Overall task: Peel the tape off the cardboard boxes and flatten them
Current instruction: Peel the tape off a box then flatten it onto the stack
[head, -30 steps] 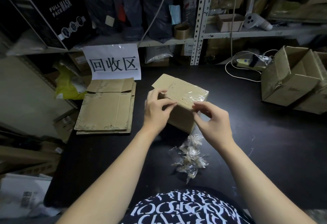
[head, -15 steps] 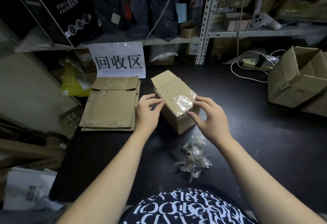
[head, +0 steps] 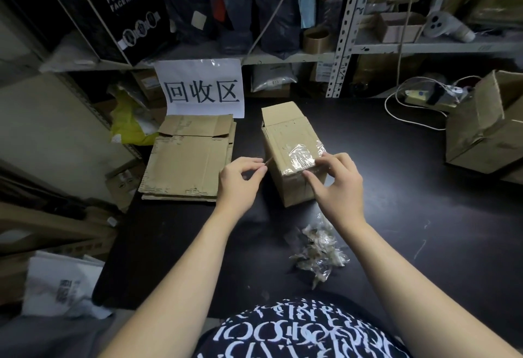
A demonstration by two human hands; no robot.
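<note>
Dark table [head: 396, 202] below cluttered shelves.
A cardboard box [head: 291, 154] is sitting mid-table; the right hand [head: 334, 185] is pinching its clear tape [head: 302, 155], the left hand [head: 240, 179] is pinching a thin strip.

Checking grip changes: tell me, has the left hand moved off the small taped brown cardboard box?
Yes. The left hand has slid left off the small taped brown cardboard box, toward the flattened cardboard stack.

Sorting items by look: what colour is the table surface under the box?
Black, matte, best seen in the head view: table beneath the cardboard box.
</note>
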